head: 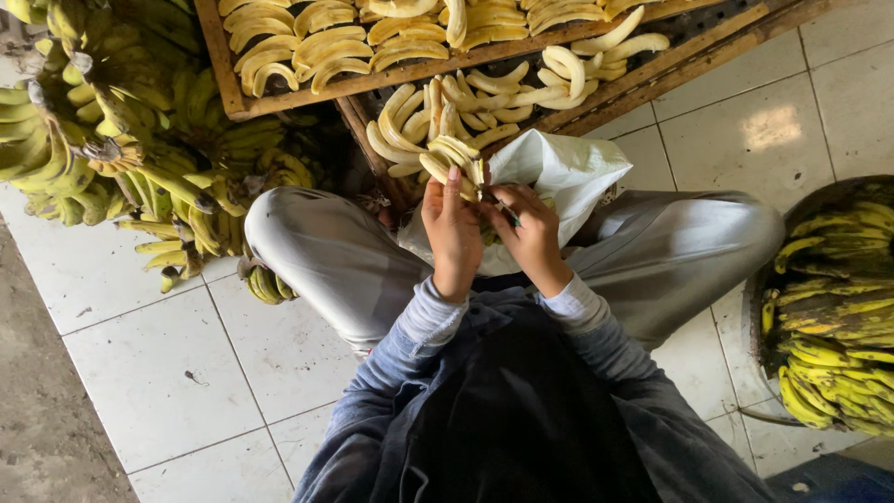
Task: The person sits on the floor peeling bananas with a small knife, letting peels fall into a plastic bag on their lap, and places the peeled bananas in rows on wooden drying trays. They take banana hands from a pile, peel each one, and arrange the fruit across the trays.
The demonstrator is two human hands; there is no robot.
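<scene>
I am squatting on a white tiled floor, looking down at my knees. My left hand (451, 233) grips a small bunch of pale peeled bananas (454, 160) held upright in front of me. My right hand (531, 233) is closed around a small dark tool, its tip against the bunch's lower side. A white plastic bag (568, 168) lies open between my knees, just behind both hands.
Wooden trays (223, 65) of peeled bananas stand ahead. Piles of unpeeled green-yellow banana bunches (121, 140) lie at the left. A round basin (759, 307) with yellow-green bananas sits at the right. Bare tiles (168, 373) lie at the lower left.
</scene>
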